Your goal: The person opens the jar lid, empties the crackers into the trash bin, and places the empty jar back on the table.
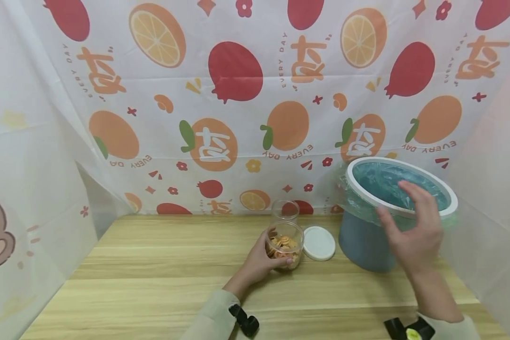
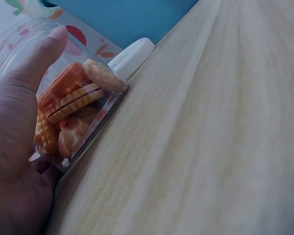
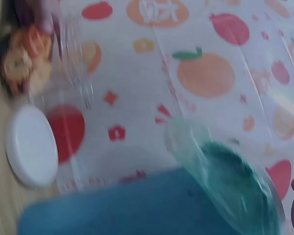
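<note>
My left hand (image 1: pixel 257 259) grips a clear plastic jar (image 1: pixel 295 243) that stands open on the table, with the thumb across its near side. Orange and tan cookies (image 2: pixel 74 103), some ridged, fill the lower part of the jar in the left wrist view. A white round lid (image 1: pixel 319 243) lies just right of the jar. My right hand (image 1: pixel 420 236) is raised in front of a blue-grey trash bin (image 1: pixel 365 243), its fingers apart and slightly bent, holding nothing. Only parts of that hand's fingers show at the right edge of the right wrist view.
A second clear jar (image 1: pixel 285 209) stands directly behind the held one, near the back curtain (image 1: pixel 246 184) with its fruit print. A green plastic liner (image 1: pixel 378 182) lines the bin under a white rim ring (image 1: pixel 408 165). The wooden table (image 1: pixel 153 269) stretches left.
</note>
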Motion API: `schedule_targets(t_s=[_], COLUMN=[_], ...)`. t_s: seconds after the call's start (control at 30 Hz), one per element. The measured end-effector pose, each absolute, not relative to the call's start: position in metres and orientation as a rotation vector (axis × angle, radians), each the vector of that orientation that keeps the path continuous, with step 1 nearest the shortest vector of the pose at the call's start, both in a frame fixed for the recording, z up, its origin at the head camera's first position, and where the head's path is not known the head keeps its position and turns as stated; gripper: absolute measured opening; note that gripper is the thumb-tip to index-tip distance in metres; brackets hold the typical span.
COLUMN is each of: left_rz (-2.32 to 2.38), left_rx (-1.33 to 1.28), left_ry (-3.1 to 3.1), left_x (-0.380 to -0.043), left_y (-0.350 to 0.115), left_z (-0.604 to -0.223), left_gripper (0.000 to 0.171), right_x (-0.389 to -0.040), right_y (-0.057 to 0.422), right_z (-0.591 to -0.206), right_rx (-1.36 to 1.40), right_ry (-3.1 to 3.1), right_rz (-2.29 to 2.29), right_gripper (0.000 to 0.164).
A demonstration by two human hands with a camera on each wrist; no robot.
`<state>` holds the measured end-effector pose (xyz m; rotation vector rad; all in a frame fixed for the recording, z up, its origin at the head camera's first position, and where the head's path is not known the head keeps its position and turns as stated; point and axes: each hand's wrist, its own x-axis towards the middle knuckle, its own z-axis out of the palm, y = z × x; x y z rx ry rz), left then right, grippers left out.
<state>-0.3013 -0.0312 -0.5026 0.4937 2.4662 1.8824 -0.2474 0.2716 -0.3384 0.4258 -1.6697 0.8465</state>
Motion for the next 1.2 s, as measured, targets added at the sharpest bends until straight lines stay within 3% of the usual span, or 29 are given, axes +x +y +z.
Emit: schedule_targets(t_s=[0.17, 0.43, 0.83, 1.2], left_rz=[1.882, 1.857, 1.882, 1.894], left_rx=[0.497, 0.493, 0.507, 0.502], left_ry=[2.460, 2.483, 2.462, 2.452], left_x=[-0.302, -0.304, -0.303, -0.300], left_y=[-0.033, -0.032, -0.033, -0.032], left_z=[-0.502, -0.503, -0.504, -0.500], left_gripper=[0.102, 0.103, 0.101, 0.102], right_x=[-0.251, -0.260, -0.267, -0.274], right_y=[0.304, 0.355, 0.386, 0.389], right_z=[-0.326, -0.328, -0.334, -0.345], right_rx=[0.213, -0.071, -0.112, -0.096], right_ry=[-1.731, -1.942, -2.241, -2.292], right_rz=[0.840, 0.855, 0.915, 1.056], right_gripper=[0.056, 0.066, 0.077, 0.078])
